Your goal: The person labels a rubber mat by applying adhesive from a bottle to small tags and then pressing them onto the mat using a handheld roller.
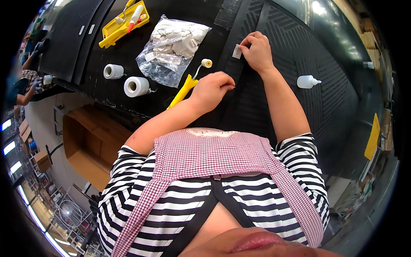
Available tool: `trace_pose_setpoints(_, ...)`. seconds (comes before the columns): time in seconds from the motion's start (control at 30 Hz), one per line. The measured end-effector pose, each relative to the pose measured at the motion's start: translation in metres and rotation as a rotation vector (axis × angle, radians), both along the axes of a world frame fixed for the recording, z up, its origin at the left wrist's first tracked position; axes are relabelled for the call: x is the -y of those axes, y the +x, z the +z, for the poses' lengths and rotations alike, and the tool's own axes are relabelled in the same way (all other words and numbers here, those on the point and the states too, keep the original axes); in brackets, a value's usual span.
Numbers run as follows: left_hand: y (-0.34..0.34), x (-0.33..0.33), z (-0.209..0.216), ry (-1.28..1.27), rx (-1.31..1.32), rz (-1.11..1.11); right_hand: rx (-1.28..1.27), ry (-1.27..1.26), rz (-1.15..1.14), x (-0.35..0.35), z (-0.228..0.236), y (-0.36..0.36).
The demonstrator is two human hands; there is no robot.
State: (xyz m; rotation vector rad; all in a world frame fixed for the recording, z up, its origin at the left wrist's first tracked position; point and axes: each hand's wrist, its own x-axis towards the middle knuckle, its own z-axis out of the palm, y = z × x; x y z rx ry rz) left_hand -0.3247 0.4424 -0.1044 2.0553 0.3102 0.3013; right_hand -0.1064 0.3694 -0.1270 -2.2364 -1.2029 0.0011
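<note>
My right hand (258,52) pinches a small white label (236,52) at the edge of a black sheet with a ridged pattern (295,55). Closer to me, my left hand (212,91) is closed, thumb and fingers pressed together above the sheet's left border. Whatever may sit between those fingertips is too small to make out. Just left of that hand lies a small roller with a yellow handle (183,91), partly behind my forearm. A white squeeze bottle (307,82) lies on its side on the sheet, right of my right forearm.
Left of my hands are a clear bag of white labels (173,47), two white rolls (136,87) (113,72) and a yellow tray (112,37) holding a roller and a red-tipped bottle. A cardboard box (87,147) stands below the table edge. Another person (26,88) is at far left.
</note>
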Motion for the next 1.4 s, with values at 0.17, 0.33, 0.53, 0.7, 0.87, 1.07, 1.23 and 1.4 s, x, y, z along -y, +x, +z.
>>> trace_pose_setpoints(0.17, 0.023, -0.008, -0.019, 0.491, 0.175, -0.106, -0.010, -0.015, -0.015, -0.002, -0.005, 0.000)
trace_pose_setpoints(0.33, 0.035, -0.007, -0.017, 0.519, -0.062, -0.140, -0.006, 0.002, -0.025, -0.002, -0.008, 0.001)
trace_pose_setpoints(0.53, 0.051, -0.011, -0.017, 0.505, -0.139, -0.145, -0.007, -0.001, -0.040, -0.003, -0.008, 0.001)
trace_pose_setpoints(0.7, 0.053, -0.012, -0.016, 0.506, -0.172, -0.140, -0.009, 0.020, -0.034, -0.003, -0.005, -0.001)
trace_pose_setpoints(0.87, 0.053, -0.013, -0.013, 0.539, -0.152, -0.167, -0.074, 0.037, -0.085, -0.004, -0.005, 0.003)
trace_pose_setpoints(1.07, 0.054, -0.012, -0.015, 0.555, -0.133, -0.172, -0.004, 0.065, -0.070, -0.006, -0.002, 0.005)
trace_pose_setpoints(1.23, 0.022, -0.012, 0.005, 0.413, -0.073, -0.108, -0.224, 0.369, -0.101, 0.028, 0.032, -0.025)
trace_pose_setpoints(1.4, -0.067, -0.023, 0.014, 0.544, -0.022, 0.025, -0.669, 0.312, -0.016, 0.097, 0.032, -0.119)
